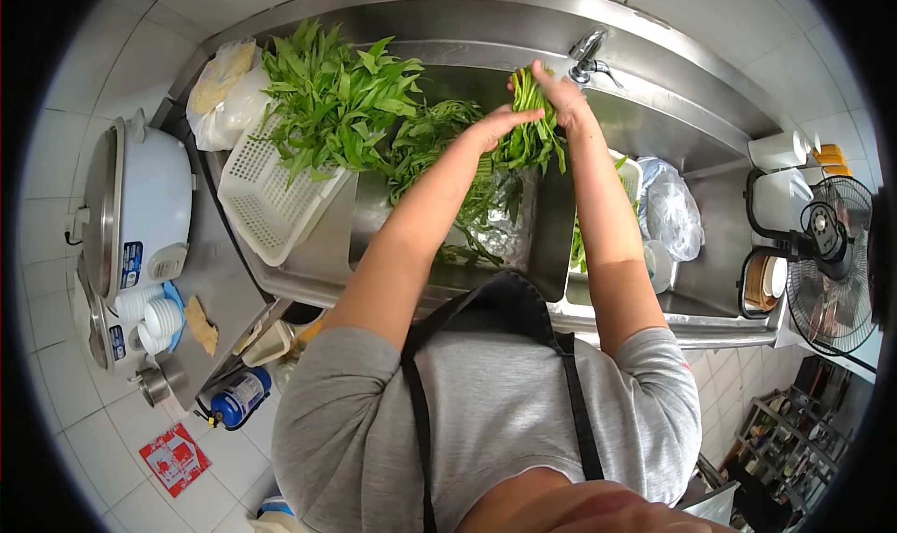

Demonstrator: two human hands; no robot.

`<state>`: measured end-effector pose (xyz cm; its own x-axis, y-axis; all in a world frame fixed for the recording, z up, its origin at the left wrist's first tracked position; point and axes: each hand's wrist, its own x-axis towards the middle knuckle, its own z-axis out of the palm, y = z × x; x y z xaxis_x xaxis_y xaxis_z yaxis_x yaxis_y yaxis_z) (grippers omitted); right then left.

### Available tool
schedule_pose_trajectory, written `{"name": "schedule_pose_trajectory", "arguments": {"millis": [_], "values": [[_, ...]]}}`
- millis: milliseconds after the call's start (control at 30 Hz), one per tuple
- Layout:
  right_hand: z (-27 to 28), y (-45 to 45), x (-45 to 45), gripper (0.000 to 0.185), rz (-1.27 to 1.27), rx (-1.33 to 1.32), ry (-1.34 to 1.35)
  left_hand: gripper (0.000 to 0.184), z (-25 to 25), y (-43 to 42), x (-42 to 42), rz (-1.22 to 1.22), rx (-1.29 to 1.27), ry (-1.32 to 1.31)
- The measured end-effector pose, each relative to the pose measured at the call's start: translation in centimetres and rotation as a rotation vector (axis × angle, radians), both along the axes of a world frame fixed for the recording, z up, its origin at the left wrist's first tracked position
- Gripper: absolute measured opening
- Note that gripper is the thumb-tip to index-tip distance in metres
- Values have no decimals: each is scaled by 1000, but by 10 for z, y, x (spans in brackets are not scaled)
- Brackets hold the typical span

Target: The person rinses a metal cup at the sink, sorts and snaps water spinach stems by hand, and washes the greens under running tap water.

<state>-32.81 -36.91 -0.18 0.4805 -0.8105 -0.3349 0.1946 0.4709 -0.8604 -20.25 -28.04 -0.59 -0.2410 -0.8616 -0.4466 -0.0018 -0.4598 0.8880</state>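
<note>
Above the left basin of the steel sink, both my hands are on a bunch of leafy greens (529,139) that looks like water spinach. My left hand (503,126) is closed around its middle, thumb across the stems. My right hand (561,98) grips the upper stem end, with some fingers hidden behind the bunch. Loose greens (433,141) lie in the basin below, beside and under my left forearm, with water in the bottom. A large heap of greens (341,99) rests on a white perforated basket (280,206) to the left.
A chrome faucet (589,55) stands behind my right hand. In the right basin are another white basket (632,180) with greens and a clear plastic bag (671,211). A large cooker (154,206) is at far left; a fan (830,262) is at far right.
</note>
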Motion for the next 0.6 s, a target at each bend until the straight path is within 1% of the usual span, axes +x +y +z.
{"name": "schedule_pose_trajectory", "arguments": {"millis": [33,67,100,167,200,233,300,333,367,433,467,500,567,600], "values": [[6,5,0,37,25,13,19,81,-7,-3,-1,-70,-10,57],[4,9,0,37,4,-44,-33,71,-11,-5,-4,-34,17,28],[2,7,-1,37,5,-45,-28,71,-14,-5,-5,-32,17,32],[-3,7,-5,41,62,-275,164,59,-19,-6,-8,-81,-50,97],[9,13,-8,50,75,-284,231,50,-31,-9,-9,-48,-52,113],[12,15,-10,50,73,-283,232,50,-43,-12,-9,-49,-51,115],[6,13,-15,57,-10,-147,53,51,-47,-11,-11,56,-53,93],[2,12,-15,63,-24,-118,7,53,-49,-10,-11,74,-19,76],[-8,9,-14,63,-29,-118,5,53,-49,-10,-13,70,-19,74],[-22,6,-12,61,-57,-203,191,57,-50,-9,-16,86,-8,215],[-7,15,-11,54,55,-234,204,57,-50,-8,-17,81,-6,213],[-4,16,-13,54,51,-232,202,58,-50,-7,-19,99,-33,183],[-4,17,-15,44,48,-315,401,60,-45,-4,-21,114,-59,149],[-12,12,-15,36,-27,-285,300,60,-41,-3,-21,159,-20,154]]}}
